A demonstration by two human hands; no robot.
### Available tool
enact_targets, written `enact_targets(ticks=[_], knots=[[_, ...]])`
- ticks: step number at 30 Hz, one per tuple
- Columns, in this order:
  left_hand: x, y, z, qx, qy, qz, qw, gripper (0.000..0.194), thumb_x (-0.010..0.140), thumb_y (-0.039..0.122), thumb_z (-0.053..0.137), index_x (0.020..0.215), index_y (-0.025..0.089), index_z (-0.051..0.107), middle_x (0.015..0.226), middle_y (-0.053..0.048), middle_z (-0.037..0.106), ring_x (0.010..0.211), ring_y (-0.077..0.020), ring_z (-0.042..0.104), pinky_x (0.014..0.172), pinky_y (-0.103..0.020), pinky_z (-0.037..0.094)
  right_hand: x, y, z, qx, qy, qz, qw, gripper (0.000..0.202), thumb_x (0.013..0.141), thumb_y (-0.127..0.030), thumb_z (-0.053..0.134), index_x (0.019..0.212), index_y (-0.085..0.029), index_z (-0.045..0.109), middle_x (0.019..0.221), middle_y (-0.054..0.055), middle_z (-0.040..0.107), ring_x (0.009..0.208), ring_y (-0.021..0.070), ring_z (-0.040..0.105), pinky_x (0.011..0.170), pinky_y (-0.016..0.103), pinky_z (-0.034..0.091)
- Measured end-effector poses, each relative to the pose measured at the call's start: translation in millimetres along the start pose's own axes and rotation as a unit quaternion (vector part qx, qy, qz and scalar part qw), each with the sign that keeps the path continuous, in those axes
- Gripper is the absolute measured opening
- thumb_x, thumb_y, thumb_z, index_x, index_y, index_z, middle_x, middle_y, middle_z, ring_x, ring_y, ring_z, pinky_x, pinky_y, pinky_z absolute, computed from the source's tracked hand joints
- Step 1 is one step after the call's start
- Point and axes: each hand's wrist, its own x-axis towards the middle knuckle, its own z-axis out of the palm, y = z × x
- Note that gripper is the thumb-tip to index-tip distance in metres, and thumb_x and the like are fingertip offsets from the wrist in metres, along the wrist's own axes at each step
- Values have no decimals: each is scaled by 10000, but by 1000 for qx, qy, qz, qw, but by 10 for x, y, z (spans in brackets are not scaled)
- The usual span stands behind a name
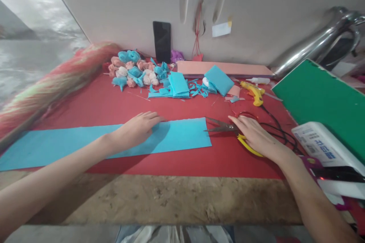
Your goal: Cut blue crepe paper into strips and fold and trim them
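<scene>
A long strip of blue crepe paper lies across the red table cover, its right end cut straight. My left hand rests on the strip, fingers stretched toward its far edge and pressing it flat. At the right, my right hand grips scissors with one red and one yellow handle loop. Their blades are apart, with the tips just at the strip's right end. Folded blue paper and blue scraps lie beyond the strip.
Behind lie crumpled blue and pink paper flowers, an upright phone and a long pink paper stack. Rightward are a yellow glue gun with a black cord, a green board and a white box. Fringed material borders the left.
</scene>
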Motion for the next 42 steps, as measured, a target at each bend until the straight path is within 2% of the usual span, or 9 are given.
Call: enact_targets(ticks=[5, 7, 10, 13, 16, 21, 28, 39, 42], knots=[[240, 199, -64, 16, -6, 10, 1000, 531, 730, -34, 382, 1201, 160, 534, 1114, -108, 638, 1024, -253, 605, 872, -379, 475, 11, -11, 66, -47, 6, -11, 999, 571, 812, -71, 415, 1373, -60, 310, 1089, 199, 537, 1039, 330, 514, 860, 470, 465], [388, 299, -74, -31, -11, 16, 999, 529, 720, -2, 428, 1217, 152, 523, 1187, -115, 617, 1082, -257, 588, 912, -377, 469, 19, -9, 59, -46, 6, -6, 999, 579, 805, -75, 422, 1374, -57, 316, 1093, 200, 541, 1042, 329, 518, 866, 465, 461], [649, 408, -55, -172, 15, 26, 985, 400, 797, 106, 471, 1191, 113, 542, 1220, -147, 604, 1106, -269, 581, 935, -396, 459, 9, -5, 17, -11, 8, 7, 1000, 612, 780, -60, 415, 1384, -99, 323, 1115, 179, 560, 1041, 307, 537, 878, 449, 460], [907, 466, -8, -222, 9, 64, 973, 353, 793, 175, 556, 1144, 144, 574, 1135, -87, 660, 1028, -207, 623, 890, -308, 481, -37, 10, -33, 28, 16, 35, 999, 629, 763, -74, 421, 1381, -153, 335, 1137, 154, 576, 1056, 296, 546, 881, 455, 460], [1074, 499, 43, -251, 4, 88, 964, 218, 794, 223, 593, 992, 142, 634, 1003, -63, 700, 912, -177, 652, 805, -263, 493, -92, 41, -65, 36, 17, 52, 998, 586, 732, -48, 424, 1307, -163, 429, 1143, 145, 573, 1067, 296, 538, 900, 456, 452], [1085, 504, 54, -287, 4, 103, 952, 141, 817, 222, 567, 899, 139, 647, 899, -47, 707, 806, -142, 644, 728, -234, 474, -110, 48, -85, -1, -13, 19, 1000, 636, 637, 48, 390, 1224, -143, 544, 1091, 135, 574, 1050, 289, 517, 922, 448, 431], [1069, 467, -22, -317, 0, 96, 944, 152, 829, 265, 540, 881, 155, 631, 863, -21, 690, 766, -132, 615, 676, -224, 448, -32, -79, -126, 25, -24, -7, 999, 651, 605, 48, 423, 1198, -163, 590, 1058, 126, 596, 1024, 278, 524, 895, 446, 436], [1164, 452, 7, -306, -9, 112, 945, 137, 823, 250, 532, 844, 149, 622, 825, -11, 675, 741, -133, 605, 678, -233, 451, 34, -189, -87, 60, -27, -63, 996, 536, 689, 35, 471, 1171, -154, 610, 1079, 141, 553, 1035, 276, 507, 866, 435, 465], [1139, 455, 54, -295, 8, 108, 949, 172, 830, 256, 544, 944, 148, 616, 923, -42, 681, 825, -160, 615, 763, -278, 473, 41, -194, -99, 67, -31, -69, 995, 503, 729, -1, 507, 1198, -154, 604, 1085, 144, 562, 1017, 279, 505, 864, 439, 466]])
